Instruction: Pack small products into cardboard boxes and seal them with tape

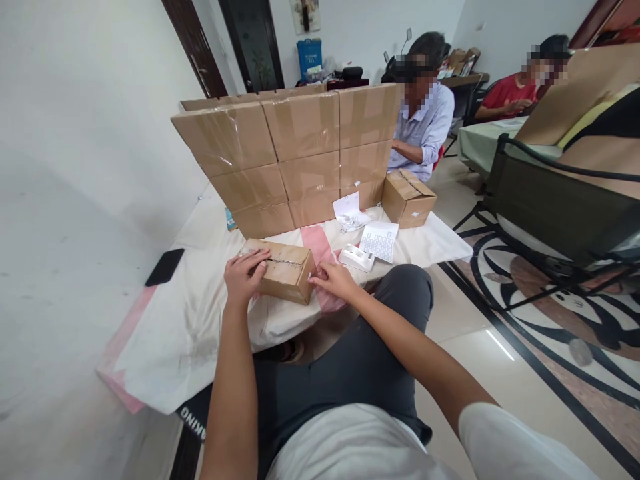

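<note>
A small taped cardboard box (286, 270) lies on the cloth-covered table in front of me, with a ragged seam along its top. My left hand (245, 273) grips its left end, fingers over the top and thumb near the front edge. At the box's right end is my right hand (333, 279), its fingers curled and the thumb tip touching the end face. A tiny white patch (309, 275), possibly a sticker, shows by that thumb; whether the fingers pinch anything is hidden. Just right of this hand sits a white plastic device (357, 258), beside a printed sheet (380, 241).
A wall of taped cardboard boxes (307, 157) stands across the table. Another carton (409, 199) and a folded paper (350, 210) are at the right. A black phone (165, 267) lies at the left edge. A person (423, 120) sits behind; another (520, 93) sits farther right.
</note>
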`<state>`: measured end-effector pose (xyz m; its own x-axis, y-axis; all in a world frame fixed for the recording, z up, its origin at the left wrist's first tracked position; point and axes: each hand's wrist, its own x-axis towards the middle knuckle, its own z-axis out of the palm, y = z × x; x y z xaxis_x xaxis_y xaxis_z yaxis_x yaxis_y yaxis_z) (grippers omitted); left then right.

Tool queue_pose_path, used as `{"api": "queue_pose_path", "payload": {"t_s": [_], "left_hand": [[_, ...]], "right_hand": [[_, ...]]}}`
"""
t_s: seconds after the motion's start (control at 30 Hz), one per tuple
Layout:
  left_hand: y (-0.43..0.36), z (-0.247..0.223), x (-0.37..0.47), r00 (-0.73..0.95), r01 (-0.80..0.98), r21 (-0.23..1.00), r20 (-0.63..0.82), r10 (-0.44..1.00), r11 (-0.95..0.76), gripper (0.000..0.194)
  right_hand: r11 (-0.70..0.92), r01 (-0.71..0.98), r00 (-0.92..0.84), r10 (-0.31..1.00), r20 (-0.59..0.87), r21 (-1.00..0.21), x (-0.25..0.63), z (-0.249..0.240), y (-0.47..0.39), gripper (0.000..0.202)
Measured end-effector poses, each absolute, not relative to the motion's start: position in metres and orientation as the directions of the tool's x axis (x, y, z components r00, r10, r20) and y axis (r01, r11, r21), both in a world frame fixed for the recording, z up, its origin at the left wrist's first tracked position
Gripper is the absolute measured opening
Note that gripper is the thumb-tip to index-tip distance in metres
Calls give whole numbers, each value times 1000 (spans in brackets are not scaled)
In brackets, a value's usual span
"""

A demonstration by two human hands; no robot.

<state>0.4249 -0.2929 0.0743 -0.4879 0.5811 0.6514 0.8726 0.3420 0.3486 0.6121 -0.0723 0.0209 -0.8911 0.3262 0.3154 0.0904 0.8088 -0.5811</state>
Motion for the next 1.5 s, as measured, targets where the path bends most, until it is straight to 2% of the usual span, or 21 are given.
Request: {"api": "queue_pose_path", "payload": {"t_s": [0.1,0.27,0.37,0.5,0.57,0.7,0.83,0.87,0.93,1.03,1.1,1.2,1.3,1.4,1.5], "left_hand": [[-293,74,425,-469,883,333,666,580,332,28],[-293,73,424,-441,897,311,678,588,315,27],[-293,72,423,-439,898,312,684,582,310,27],[-295,72,422,-437,898,304,687,581,317,29],[-296,73,423,-448,893,303,675,586,333,31],[-303,68,432,-480,877,342,658,580,338,39],[-320,39,445,-566,824,460,709,422,332,55],[-325,27,447,-614,788,496,682,397,366,58],[-334,2,450,-731,681,537,530,430,497,61],[-339,-25,452,-836,546,422,225,500,724,62],[-337,-32,453,-837,542,329,138,529,773,63],[-333,-32,454,-815,577,279,138,563,768,61],[-333,-31,456,-808,589,265,171,564,763,59],[-334,-34,458,-803,596,267,214,556,757,57],[-334,-37,458,-798,602,272,245,551,751,55]], "right_hand": [[831,-10,-910,222,349,-556,616,22,-78,48],[833,-178,-835,155,529,-525,618,23,-93,124],[780,-172,-858,183,481,-602,613,19,-105,140],[627,-81,-878,322,353,-775,602,12,-117,145],[578,-75,-869,362,338,-812,599,11,-120,147],[560,-161,-838,357,412,-813,605,16,-117,146],[588,-188,-784,393,481,-787,630,26,-105,136],[584,-185,-757,428,493,-791,640,29,-99,134],[566,-180,-660,537,525,-805,660,35,-86,129],[571,-163,-404,705,583,-804,695,53,-60,120],[586,-134,-186,777,601,-799,720,72,-38,117],[630,4,83,773,629,-776,756,101,1,121],[600,163,228,750,622,-783,787,107,44,130],[521,363,262,738,622,-772,809,78,76,135],[418,559,182,781,598,-716,816,35,91,138]]}}
